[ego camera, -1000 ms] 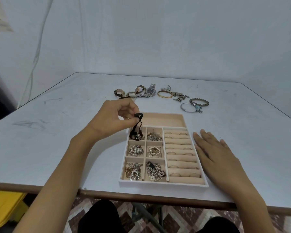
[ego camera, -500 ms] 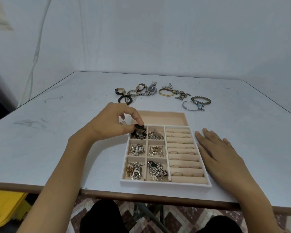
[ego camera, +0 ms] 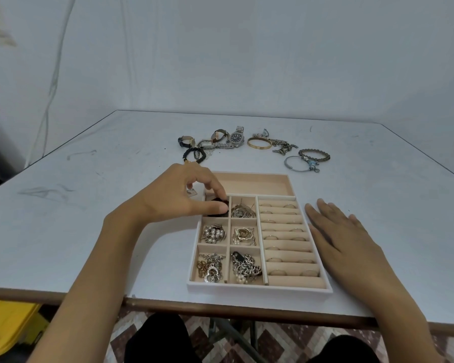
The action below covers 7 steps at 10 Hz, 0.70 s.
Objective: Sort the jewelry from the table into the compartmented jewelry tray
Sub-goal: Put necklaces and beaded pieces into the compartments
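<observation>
A white compartmented jewelry tray (ego camera: 260, 288) with beige lining sits at the table's near edge. My left hand (ego camera: 173, 197) is over its upper-left small compartment, thumb and fingers pinching a black corded piece (ego camera: 219, 208) down into it; most of that piece is hidden by my fingers. The other small compartments hold silver, pearl and gold pieces, and the ring rolls on the right carry several rings. My right hand (ego camera: 344, 239) lies flat on the table against the tray's right side. The long top compartment (ego camera: 257, 183) holds nothing.
Loose jewelry lies beyond the tray: several watches (ego camera: 222, 141), a black beaded bracelet (ego camera: 194, 154), a gold bangle (ego camera: 259, 143), a chain with charms (ego camera: 283, 147), a silver hoop (ego camera: 298, 163) and a beaded bracelet (ego camera: 314, 155). A small tag (ego camera: 192, 192) lies left of the tray.
My left hand lowered the dangling black corded piece into the upper-left compartment and now presses it down. My right hand stayed flat beside the tray.
</observation>
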Tool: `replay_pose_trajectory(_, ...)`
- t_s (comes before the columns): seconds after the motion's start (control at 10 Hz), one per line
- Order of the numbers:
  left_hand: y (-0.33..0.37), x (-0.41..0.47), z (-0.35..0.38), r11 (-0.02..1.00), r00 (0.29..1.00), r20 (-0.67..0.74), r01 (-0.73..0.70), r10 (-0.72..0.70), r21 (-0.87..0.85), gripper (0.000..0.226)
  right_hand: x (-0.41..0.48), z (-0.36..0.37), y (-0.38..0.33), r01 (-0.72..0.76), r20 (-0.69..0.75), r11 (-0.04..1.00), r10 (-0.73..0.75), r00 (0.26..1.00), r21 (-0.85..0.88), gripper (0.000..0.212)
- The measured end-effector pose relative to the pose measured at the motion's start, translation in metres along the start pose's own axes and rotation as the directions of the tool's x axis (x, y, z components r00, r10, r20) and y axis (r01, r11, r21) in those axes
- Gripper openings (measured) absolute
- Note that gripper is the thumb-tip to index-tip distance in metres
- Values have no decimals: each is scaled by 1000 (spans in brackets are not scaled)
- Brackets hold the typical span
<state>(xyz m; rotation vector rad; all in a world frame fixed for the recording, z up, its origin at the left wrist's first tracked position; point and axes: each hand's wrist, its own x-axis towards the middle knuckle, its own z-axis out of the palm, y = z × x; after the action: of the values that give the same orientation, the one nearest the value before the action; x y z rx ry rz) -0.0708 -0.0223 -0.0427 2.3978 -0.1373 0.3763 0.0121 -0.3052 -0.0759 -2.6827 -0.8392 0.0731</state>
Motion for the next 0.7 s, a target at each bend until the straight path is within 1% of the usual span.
replay_pose_trajectory(0.1, -2, 1, 1, 999, 1000, 16, 7, -8, 41, 22, 0, 0, 0, 2, -4, 1000, -2, 1000, 5, 52)
replay_pose_trajectory(0.2, -3, 2, 1, 998, 1000, 24, -5, 4, 59, 23, 0, 0, 0, 0, -2, 1000, 0, 1000, 4, 52)
replay_pose_trajectory(0.3, -4, 2, 0, 996, 999, 13, -35, 34, 84, 31, 1, 0, 0, -1, -3, 1000, 1, 1000, 3, 52)
replay_pose_trajectory(0.4, -4, 4, 2, 988, 997, 8, -82, 82, 127, 33, 0, 0, 0, 0, -5, 1000, 0, 1000, 9, 52)
replay_pose_trajectory(0.7, -5, 4, 2, 988, 992, 25, -127, 125, 93, 25, -1, -2, -2, -5, 3, 1000, 5, 1000, 4, 52)
